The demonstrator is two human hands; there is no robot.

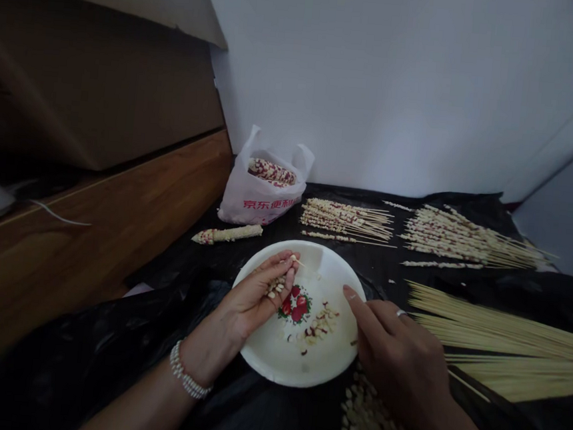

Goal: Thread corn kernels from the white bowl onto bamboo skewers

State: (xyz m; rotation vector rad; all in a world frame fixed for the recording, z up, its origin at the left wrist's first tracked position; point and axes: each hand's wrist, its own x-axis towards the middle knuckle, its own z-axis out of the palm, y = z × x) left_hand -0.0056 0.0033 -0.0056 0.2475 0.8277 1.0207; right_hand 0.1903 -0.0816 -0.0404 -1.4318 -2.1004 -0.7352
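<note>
Loose corn kernels (276, 286) lie in the curled palm of my left hand (254, 289), over the left side of a white bowl (259, 346). Its thumb and fingertips pinch one kernel by the tip of a thin bamboo skewer (301, 263). The skewer points toward my right hand (395, 348), at the bowl's right rim, and fades against the white. My right index finger stretches along that line and appears to hold the skewer; the lower fingers are hidden. Cream and dark red kernels (321, 325) lie in the bowl beside a printed strawberry picture.
A white plastic bag (263, 196) holds corn cobs, with a mostly stripped cob (229, 235) before it. Kernel-threaded skewers (346, 217) and a larger pile (450, 236) lie behind. Bare skewers (502, 327) are at right; more kernels (373, 423) lie under my right forearm. A cardboard box (103, 72) stands left.
</note>
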